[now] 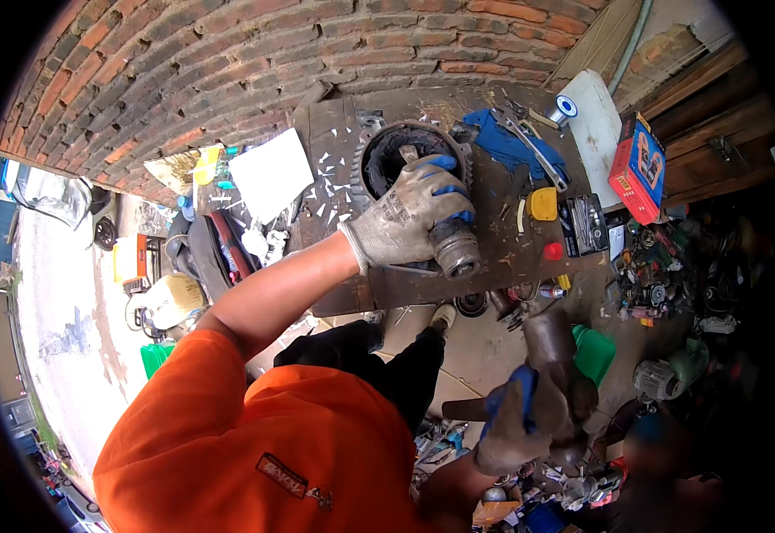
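My left hand (409,209), in a dirty white glove with blue fingertips, grips a metal shaft with a thick cylindrical end (458,253) over a round, finned metal housing (378,151) on the dark worn workbench (338,284). The housing's interior is partly hidden by that hand. At lower right, my right hand (516,413), in a similar glove, is closed on a dark tool (454,409), possibly a hammer, smeared by motion.
Paper (272,173) and scraps lie left of the housing. A blue rag (494,138), long wrench (547,164), socket set (587,222) and red box (636,169) sit right. A brick wall (316,44) rises behind. Clutter and a green container (593,351) fill the floor.
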The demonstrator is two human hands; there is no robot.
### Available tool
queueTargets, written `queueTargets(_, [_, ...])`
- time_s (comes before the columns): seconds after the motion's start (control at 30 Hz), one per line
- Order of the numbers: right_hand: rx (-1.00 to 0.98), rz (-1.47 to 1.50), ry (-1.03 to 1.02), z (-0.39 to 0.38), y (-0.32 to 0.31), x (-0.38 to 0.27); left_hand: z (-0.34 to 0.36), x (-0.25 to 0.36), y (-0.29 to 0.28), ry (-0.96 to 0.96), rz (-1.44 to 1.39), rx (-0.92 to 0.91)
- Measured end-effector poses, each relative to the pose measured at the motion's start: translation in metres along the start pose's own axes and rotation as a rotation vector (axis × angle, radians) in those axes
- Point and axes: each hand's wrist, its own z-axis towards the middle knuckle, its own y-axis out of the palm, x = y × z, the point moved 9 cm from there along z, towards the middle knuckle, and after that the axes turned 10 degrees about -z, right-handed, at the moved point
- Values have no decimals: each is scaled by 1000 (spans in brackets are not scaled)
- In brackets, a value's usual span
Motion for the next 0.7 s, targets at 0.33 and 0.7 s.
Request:
queueTargets(0.33, [-389,536,-71,47,41,-86,-8,15,-2,76,19,29])
queueTargets(0.7, [-151,94,196,62,139,41,-2,14,-9,-83,63,30])
